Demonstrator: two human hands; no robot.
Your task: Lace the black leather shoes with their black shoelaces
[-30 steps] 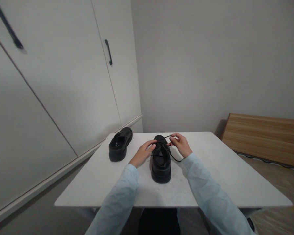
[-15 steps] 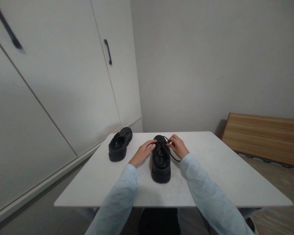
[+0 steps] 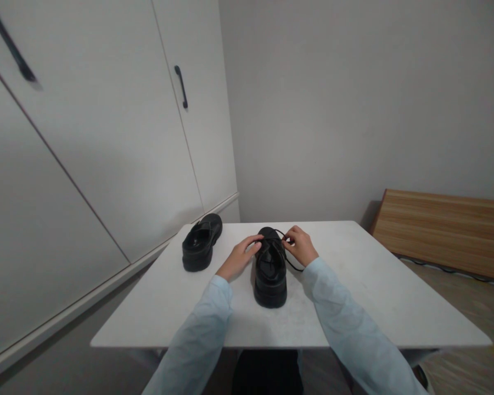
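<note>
A black lace-up shoe (image 3: 270, 274) stands on the white table (image 3: 366, 296), its heel toward me. My left hand (image 3: 241, 257) rests against the shoe's left side, fingertips pinched on the lace near the eyelets. My right hand (image 3: 301, 246) is at the shoe's right side, fingers closed on a loop of the black shoelace (image 3: 293, 265), which trails down onto the table. A second black shoe (image 3: 201, 241) sits alone further left on the table, untouched.
White cabinet doors with black handles (image 3: 181, 88) fill the left side. A plain grey wall stands behind the table. A wooden bench or bed frame (image 3: 440, 230) lies at the right, beyond the table's edge.
My right hand has drawn in closer to the shoe with the lace loop. The left hand and both shoes have stayed put.
</note>
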